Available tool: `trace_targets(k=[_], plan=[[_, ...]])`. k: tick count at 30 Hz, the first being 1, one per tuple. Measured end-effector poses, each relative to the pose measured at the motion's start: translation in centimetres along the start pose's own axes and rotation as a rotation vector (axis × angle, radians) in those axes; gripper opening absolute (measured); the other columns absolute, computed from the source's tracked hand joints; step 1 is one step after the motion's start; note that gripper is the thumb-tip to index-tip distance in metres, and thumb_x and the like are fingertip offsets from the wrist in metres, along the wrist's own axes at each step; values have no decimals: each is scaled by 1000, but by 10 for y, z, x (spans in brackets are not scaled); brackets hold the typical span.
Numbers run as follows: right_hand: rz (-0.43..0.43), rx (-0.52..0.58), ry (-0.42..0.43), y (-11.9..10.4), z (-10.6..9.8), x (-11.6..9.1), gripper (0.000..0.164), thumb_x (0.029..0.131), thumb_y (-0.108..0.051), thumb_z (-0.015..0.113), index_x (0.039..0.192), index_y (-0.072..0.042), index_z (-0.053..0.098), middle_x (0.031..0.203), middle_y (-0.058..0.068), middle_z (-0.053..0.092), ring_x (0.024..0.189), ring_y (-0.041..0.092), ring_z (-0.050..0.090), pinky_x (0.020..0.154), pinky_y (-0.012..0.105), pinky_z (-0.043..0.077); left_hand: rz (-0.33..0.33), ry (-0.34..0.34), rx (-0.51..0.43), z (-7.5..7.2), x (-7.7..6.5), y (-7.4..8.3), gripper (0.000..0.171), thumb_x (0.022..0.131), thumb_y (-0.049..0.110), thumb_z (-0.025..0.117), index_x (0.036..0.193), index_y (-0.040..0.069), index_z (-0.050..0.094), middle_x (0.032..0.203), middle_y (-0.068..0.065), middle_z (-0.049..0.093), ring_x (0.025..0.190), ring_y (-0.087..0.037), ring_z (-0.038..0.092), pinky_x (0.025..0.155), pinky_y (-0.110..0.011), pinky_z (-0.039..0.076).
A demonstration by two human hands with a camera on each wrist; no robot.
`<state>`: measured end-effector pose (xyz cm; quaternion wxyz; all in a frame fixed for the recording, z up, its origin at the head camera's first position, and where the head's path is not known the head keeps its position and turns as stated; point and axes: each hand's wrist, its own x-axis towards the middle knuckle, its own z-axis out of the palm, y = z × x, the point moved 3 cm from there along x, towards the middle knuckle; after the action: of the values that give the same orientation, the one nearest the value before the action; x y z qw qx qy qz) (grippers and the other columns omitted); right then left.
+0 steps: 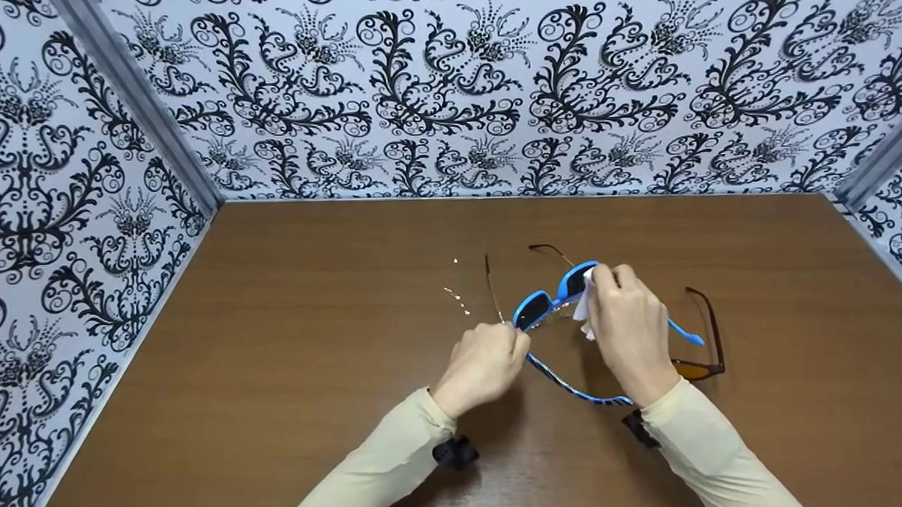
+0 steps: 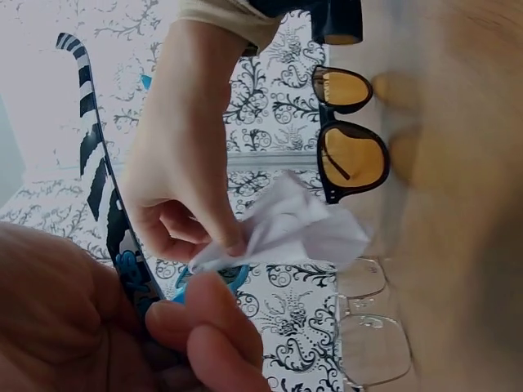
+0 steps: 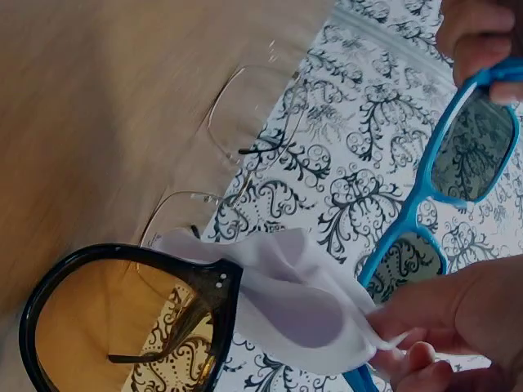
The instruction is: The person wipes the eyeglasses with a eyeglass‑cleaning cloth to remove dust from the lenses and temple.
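Blue-framed sunglasses (image 1: pixel 534 310) with dark lenses and a striped temple are held up above the table. My left hand (image 1: pixel 486 363) grips them at one end, by the hinge. Between the fingers and thumb of my right hand (image 1: pixel 634 330) is a thin white cloth (image 3: pixel 286 302), bunched against the lens on the other side. In the left wrist view the cloth (image 2: pixel 294 224) hangs loosely from that pinch. The striped temple (image 2: pixel 98 155) rises past my left palm there.
Black-framed glasses with amber lenses (image 2: pixel 355 159) stand on the brown table (image 1: pixel 311 326), partly behind my right hand. Thin wire-framed clear glasses (image 3: pixel 216 106) lie beyond the blue pair. Patterned white-and-black panels (image 1: pixel 445 96) border the table at the back and sides.
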<state>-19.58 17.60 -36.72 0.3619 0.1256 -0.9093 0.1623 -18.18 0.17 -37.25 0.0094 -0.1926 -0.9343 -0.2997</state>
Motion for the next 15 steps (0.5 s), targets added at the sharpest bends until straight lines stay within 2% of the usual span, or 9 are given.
trace_targets(k=[3, 7, 12, 15], plan=[[8, 48, 21, 2, 0, 1, 9, 85, 5, 66, 93, 7, 61, 83, 22, 58, 61, 35, 60, 51, 47, 53, -11, -18, -13, 3, 0, -2, 37, 91, 15, 46, 56, 16, 34, 52, 7, 28, 47, -14, 36, 40, -28, 31], [-50, 120, 27, 3, -2, 5, 11, 82, 1, 72, 90, 1, 65, 83, 15, 63, 68, 29, 60, 54, 42, 54, -17, -18, -46, 4, -1, -3, 37, 90, 14, 46, 55, 16, 33, 52, 7, 27, 47, -14, 35, 41, -27, 30], [-108, 133, -77, 2, -3, 8, 17, 74, -3, 83, 82, -8, 68, 73, 4, 66, 69, 22, 52, 50, 33, 45, 12, 4, -76, 2, -1, -4, 34, 90, 12, 45, 57, 16, 33, 53, 7, 27, 47, -13, 33, 41, -25, 29], [-103, 104, -120, 4, -4, 8, 20, 70, 1, 83, 79, -7, 67, 71, 5, 65, 72, 25, 51, 53, 36, 46, 32, -2, -74, 0, -1, -3, 34, 89, 12, 45, 58, 16, 33, 53, 8, 27, 47, -12, 31, 40, -25, 27]])
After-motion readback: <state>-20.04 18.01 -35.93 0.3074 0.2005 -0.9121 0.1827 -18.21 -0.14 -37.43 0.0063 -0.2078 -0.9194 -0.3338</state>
